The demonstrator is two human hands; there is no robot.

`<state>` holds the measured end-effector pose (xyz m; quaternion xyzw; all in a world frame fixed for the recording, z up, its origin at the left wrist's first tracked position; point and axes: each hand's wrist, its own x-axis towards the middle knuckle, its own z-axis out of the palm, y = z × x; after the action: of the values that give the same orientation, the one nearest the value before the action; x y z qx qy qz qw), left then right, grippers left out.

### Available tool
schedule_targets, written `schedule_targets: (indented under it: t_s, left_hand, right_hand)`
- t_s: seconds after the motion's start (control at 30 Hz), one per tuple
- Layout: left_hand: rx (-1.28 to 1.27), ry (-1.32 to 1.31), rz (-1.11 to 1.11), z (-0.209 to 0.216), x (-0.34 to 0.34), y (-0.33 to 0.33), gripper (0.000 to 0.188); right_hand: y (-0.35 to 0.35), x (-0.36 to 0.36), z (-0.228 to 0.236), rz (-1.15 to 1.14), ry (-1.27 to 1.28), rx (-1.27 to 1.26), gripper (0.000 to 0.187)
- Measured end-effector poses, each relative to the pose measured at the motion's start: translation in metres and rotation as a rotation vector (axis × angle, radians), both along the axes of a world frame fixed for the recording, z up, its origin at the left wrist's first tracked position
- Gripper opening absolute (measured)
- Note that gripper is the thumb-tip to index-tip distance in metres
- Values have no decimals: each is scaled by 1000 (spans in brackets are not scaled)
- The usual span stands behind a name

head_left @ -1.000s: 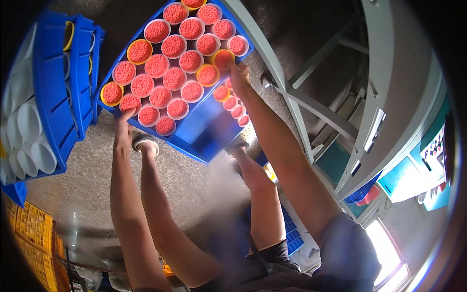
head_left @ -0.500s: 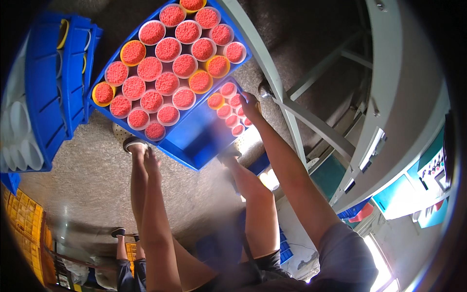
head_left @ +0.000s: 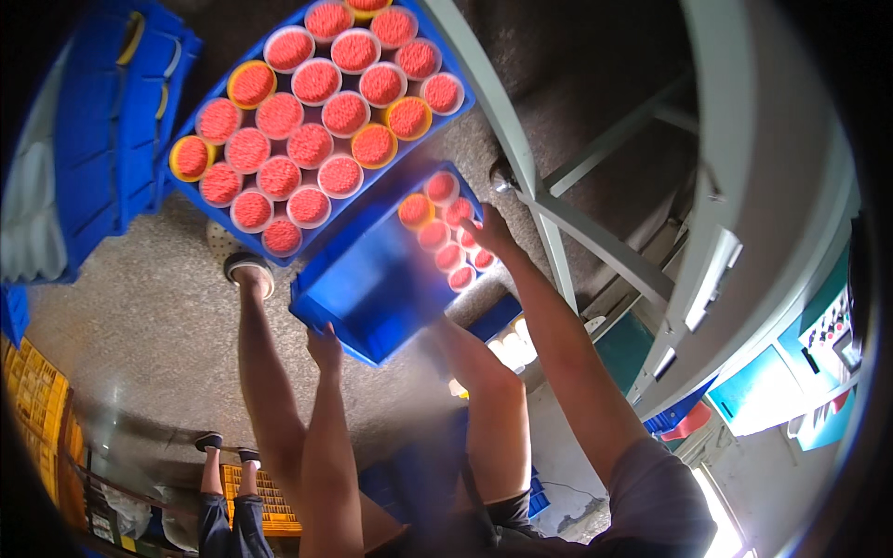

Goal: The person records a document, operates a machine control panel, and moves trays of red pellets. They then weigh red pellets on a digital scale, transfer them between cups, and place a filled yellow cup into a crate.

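Observation:
A blue crate (head_left: 358, 288) is held in front of me, partly filled at its right end with cups of red pellets (head_left: 448, 256); most cups are white, one yellow. My right hand (head_left: 491, 230) is closed on the crate's right end wall. At the near left end, my left hand (head_left: 325, 349) grips the rim, thumb upward and its other fingers mostly hidden. Just beyond stands a fuller blue crate (head_left: 302, 244), packed with rows of white and yellow cups (head_left: 309, 146) heaped with the same red pellets. A blurred dark patch covers part of the held crate's near side.
Stacked blue crates (head_left: 93, 139) with white cups stand at the left. Pale metal frame legs (head_left: 549, 223) and a large curved machine body (head_left: 781, 205) rise at the right. Yellow crates (head_left: 37, 400) sit lower left, near another person's legs (head_left: 233, 474). My feet are beside the crates.
The partly filled crate has come toward me, away from the fuller one. My left hand has moved right onto its near left rim; my right hand stays on the other end, shifting slightly nearer.

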<state>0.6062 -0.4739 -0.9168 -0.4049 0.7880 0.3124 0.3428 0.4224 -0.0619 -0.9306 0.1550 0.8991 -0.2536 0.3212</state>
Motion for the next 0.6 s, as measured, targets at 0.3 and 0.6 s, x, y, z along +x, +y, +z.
schedule_targets:
  t_s: [0.3, 0.6]
  left_hand:
    - [199, 175, 65, 261, -83, -31, 47]
    - [143, 26, 13, 243, -249, -80, 48]
  right_hand:
    - [-29, -32, 219, -102, -13, 91, 65]
    - [-72, -184, 217, -62, 102, 113, 68]
